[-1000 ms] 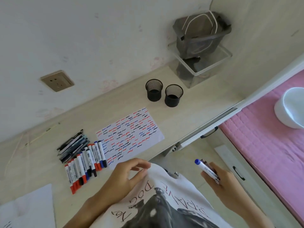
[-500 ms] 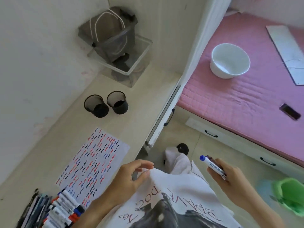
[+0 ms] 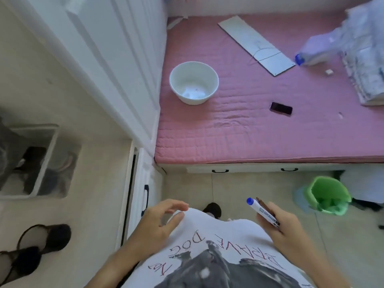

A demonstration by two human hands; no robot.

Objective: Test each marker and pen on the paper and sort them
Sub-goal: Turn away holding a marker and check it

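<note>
Between the curled fingers (image 3: 268, 213) of the right hand (image 3: 288, 231) a blue-capped marker (image 3: 262, 212) is gripped, its cap pointing up and away from the palm; a second, darker pen seems to be held just behind it, though this cannot be told for certain. By the left hand (image 3: 158, 223) nothing is held: its fingers are loosely bent, with the thumb resting on the white printed shirt (image 3: 207, 246). Beyond the fingertips of both hands a pink bed cover (image 3: 239, 129) is seen, with a white bowl (image 3: 193, 82) and a dark phone (image 3: 281, 108) lying on it well apart. A green bin (image 3: 326, 195) stands on the floor just past the right hand's knuckles. Two black mesh cups (image 3: 31, 246) are seen far off to the left of the left hand; the test paper is not in view. The step in hand is judged to be sorting of the held marker. For the next move, a destination would have to be chosen and the marker carried there, cap kept on
</note>
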